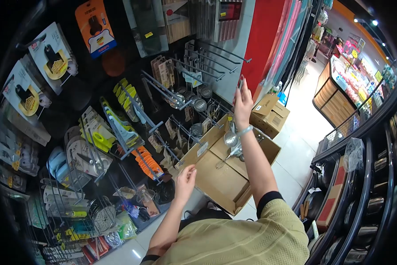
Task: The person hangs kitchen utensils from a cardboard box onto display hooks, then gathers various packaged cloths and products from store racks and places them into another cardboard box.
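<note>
My right hand is raised above the open cardboard box and grips the handle end of a metal strainer ladle, whose perforated bowl hangs below the wrist. My left hand is near the box's left edge, its fingers curled together; whether anything small is between them is hidden. The open cardboard box lies below my hands, with a whisk and other metal utensils inside. Left of my right hand, metal hooks hold several ladles and skimmers.
A closed carton stands behind the box. Packaged kitchen tools, including orange ones, hang on wall hooks at left. Pans fill a dark rack at right. A display counter stands farther back across the tiled floor.
</note>
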